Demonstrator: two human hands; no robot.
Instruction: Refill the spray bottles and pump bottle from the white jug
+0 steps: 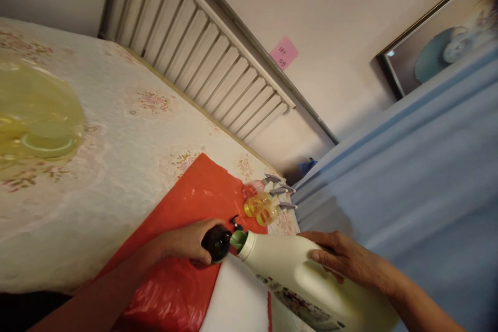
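My left hand (187, 243) is closed around a small dark bottle (216, 245), its mouth turned to the right. A large cream-coloured jug (286, 257) lies tilted in my right hand (348, 263), whose fingers wrap its handle. The jug's open neck, with a green pouring spout (238, 239) inside, meets the dark bottle's mouth. Whether liquid flows between them I cannot make out. Just behind the bottle, a black pump head (235, 223) rests on the red plastic sheet (194, 202).
Several small spray bottles (259, 205) with grey triggers and pink or yellow liquid stand beyond the jug. A yellowish transparent basin (46, 109) sits on the flowered tablecloth (116, 187) at left. A radiator (194, 46) lines the wall; a blue curtain or cover (428, 166) hangs right.
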